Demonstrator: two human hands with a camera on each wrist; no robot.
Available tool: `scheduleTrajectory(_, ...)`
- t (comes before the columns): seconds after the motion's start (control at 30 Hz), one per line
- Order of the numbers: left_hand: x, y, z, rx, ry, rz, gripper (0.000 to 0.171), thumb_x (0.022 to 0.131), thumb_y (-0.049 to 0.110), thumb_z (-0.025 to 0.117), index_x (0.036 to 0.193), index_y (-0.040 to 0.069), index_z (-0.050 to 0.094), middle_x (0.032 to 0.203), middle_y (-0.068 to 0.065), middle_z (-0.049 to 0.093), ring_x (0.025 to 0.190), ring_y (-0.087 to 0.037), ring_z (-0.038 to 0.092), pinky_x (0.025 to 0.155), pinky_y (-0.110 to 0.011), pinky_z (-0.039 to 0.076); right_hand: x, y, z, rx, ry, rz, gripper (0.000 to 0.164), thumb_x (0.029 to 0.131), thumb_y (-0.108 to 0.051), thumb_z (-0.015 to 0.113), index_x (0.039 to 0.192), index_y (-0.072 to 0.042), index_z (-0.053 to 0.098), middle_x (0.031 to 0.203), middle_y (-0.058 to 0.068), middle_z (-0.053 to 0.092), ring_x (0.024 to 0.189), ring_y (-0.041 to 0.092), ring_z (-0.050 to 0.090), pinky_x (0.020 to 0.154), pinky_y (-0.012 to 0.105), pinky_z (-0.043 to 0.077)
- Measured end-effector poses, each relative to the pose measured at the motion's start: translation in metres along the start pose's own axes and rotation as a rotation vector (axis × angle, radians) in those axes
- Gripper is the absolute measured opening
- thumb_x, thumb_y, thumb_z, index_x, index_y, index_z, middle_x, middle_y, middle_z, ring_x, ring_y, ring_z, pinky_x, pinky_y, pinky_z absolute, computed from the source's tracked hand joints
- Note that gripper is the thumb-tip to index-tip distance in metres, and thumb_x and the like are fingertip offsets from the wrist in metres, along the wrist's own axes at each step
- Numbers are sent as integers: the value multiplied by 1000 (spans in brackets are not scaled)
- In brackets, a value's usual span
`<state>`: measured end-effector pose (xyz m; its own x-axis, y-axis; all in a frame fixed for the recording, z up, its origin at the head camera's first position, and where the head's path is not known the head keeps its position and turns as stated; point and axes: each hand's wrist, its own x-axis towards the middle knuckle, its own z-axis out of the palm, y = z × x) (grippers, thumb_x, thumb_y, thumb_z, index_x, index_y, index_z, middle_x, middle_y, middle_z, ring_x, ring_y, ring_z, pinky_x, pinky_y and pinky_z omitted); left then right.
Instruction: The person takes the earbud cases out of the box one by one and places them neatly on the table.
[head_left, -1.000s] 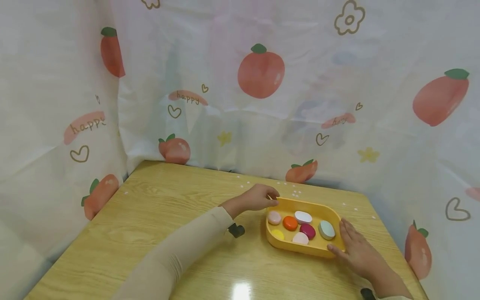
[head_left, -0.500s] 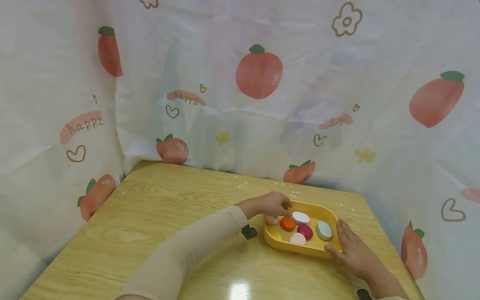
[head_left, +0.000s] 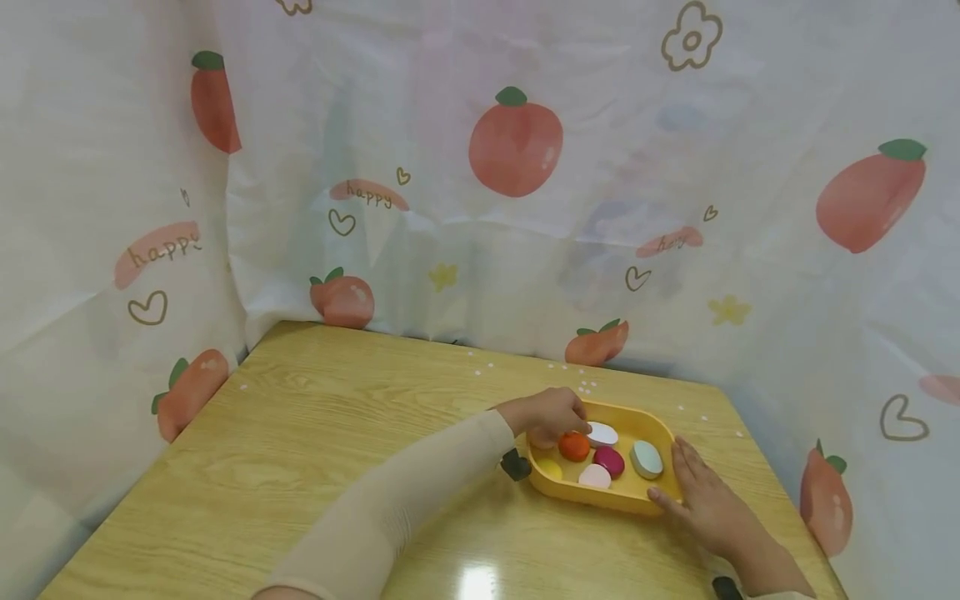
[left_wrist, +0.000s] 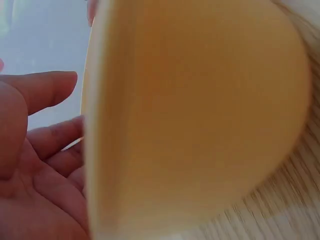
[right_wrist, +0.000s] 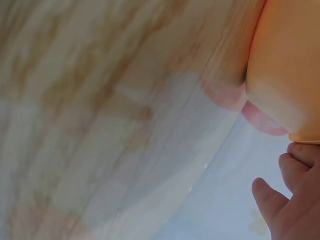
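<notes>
A shallow yellow tray stands on the wooden table, holding several smooth, pebble-like pieces. My left hand reaches over its left end, fingertips beside the white oval piece and the orange piece. In the left wrist view the thumb is extended and the tray wall hides the other fingertips. My right hand rests against the tray's right end, fingers fairly straight along the wall and thumb near the front corner. Also inside are magenta, pale green, pale pink and yellow pieces.
Small white specks dot the table behind the tray. A white cloth printed with fruit hangs along the back and both sides. A dark wrist device sits below my left wrist, beside the tray.
My left hand has moved right from the tray's back left rim to inside its left end, now covering most of the left pink piece. The right hand stays at the right end.
</notes>
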<state>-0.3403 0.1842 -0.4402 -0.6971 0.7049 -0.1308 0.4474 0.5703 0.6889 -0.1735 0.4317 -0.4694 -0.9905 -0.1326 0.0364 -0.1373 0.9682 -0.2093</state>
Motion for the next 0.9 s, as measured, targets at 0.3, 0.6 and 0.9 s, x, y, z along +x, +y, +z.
scheduleTrajectory(0.3,5,9,18,-343,105,-203,11,85,4,73,78,3,64,78,-4,54,63,-16,53,56,-24,48,-1,-3,-4,22,-5,9,91,97,-52,52,148,14,15,154,33,13,137,52,16,105,68,19)
scheduleTrajectory(0.6,5,11,20,-166,99,-162,30,82,8,73,59,7,53,57,0,42,47,-14,43,43,-21,36,-2,-2,-5,23,4,-7,90,97,-51,52,149,13,14,155,31,11,140,49,14,106,66,20)
scheduleTrajectory(0.9,9,11,20,-102,39,-157,29,79,15,77,59,8,58,60,1,42,51,-14,41,46,-23,35,2,-4,-6,9,1,-6,90,97,-50,52,148,15,14,154,32,12,139,50,15,105,66,21)
